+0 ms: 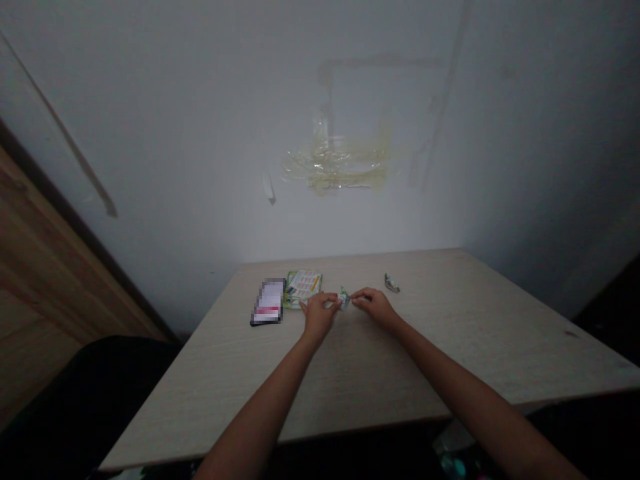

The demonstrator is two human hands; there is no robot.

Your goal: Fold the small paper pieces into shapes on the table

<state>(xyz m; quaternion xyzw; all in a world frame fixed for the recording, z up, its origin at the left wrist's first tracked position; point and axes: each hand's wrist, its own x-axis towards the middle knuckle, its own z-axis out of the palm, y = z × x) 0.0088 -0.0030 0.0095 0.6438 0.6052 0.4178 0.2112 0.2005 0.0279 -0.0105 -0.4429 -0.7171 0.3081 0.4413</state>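
Observation:
Both my arms reach out over a pale wooden table [450, 347]. My left hand [318, 312] and my right hand [374, 305] meet near the table's far side and pinch the two ends of a small white and green wrapper [343, 299] between their fingertips. The fingers of both hands are closed on it. Just left of my left hand lies a flat green and white printed packet [302, 287].
A phone [268, 303] lies left of the packet. A small crumpled wrapper [391, 283] rests to the right of my right hand. A white wall with old tape marks [340, 167] stands behind the table. A wooden panel [45, 287] is at the left.

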